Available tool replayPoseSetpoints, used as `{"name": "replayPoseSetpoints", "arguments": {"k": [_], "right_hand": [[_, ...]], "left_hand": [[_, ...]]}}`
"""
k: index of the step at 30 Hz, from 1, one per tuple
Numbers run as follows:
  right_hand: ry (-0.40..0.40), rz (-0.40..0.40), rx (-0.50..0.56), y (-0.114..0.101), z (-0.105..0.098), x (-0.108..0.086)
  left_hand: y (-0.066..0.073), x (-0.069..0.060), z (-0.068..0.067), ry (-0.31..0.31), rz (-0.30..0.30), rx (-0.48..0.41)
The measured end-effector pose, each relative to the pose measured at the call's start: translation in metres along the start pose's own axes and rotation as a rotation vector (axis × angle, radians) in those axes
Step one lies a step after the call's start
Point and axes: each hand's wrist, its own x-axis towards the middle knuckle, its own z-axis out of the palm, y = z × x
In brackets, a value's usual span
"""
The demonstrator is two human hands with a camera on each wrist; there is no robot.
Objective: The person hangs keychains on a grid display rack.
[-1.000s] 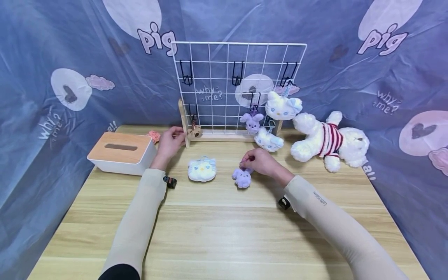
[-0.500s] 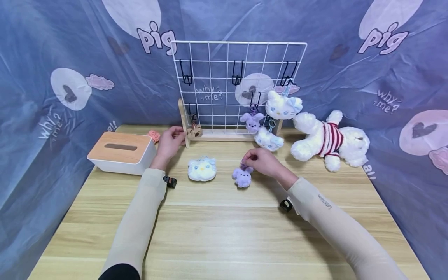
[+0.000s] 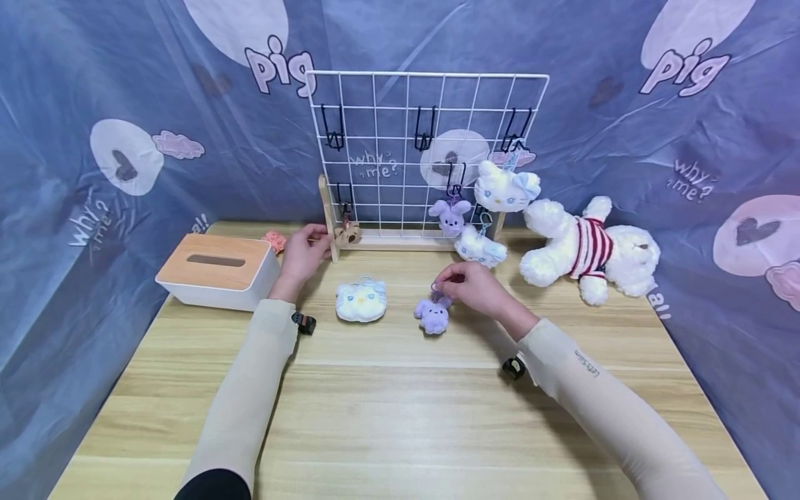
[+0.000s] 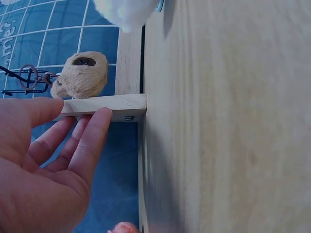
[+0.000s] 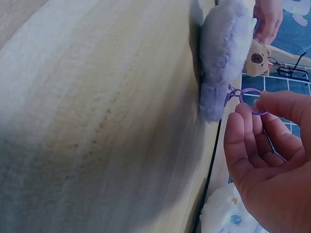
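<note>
My right hand (image 3: 478,288) pinches the purple ring (image 5: 242,91) of a lavender bunny plush keychain (image 3: 433,317), which is low over the table; contact cannot be told. At the rack's left end, my left hand (image 3: 303,257) grips the wooden upright (image 4: 124,103), thumb on one side and fingers on the other. Just beyond that upright, a brown plush keychain (image 4: 87,75) hangs from a black hook. Between my hands a white cat-face plush keychain (image 3: 361,303) with blue details lies on the table.
The white wire grid rack (image 3: 406,139) carries several black hooks. On its right hang another lavender bunny (image 3: 450,217) and a white cat plush (image 3: 503,189); a second cat plush (image 3: 480,248) is below. A tissue box (image 3: 219,271) stands left, a striped-sweater plush (image 3: 594,250) lies right.
The right hand has raised the ring slightly, and the right forearm has shifted a little to the right. The left hand stays on the upright.
</note>
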Motion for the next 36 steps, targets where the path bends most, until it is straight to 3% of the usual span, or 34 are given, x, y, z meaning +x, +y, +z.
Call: {"name": "replayPoseSetpoints", "arguments": {"k": [17,36], "right_hand": [[0.049,-0.027,-0.009,-0.01,-0.007,-0.01],[0.069,-0.029,0.145,-0.019,-0.014,-0.017]], "left_hand": [[0.0,0.0,-0.001,-0.004,0.002,-0.002],[-0.001,0.0,-0.001,-0.004,0.011,-0.004]]}}
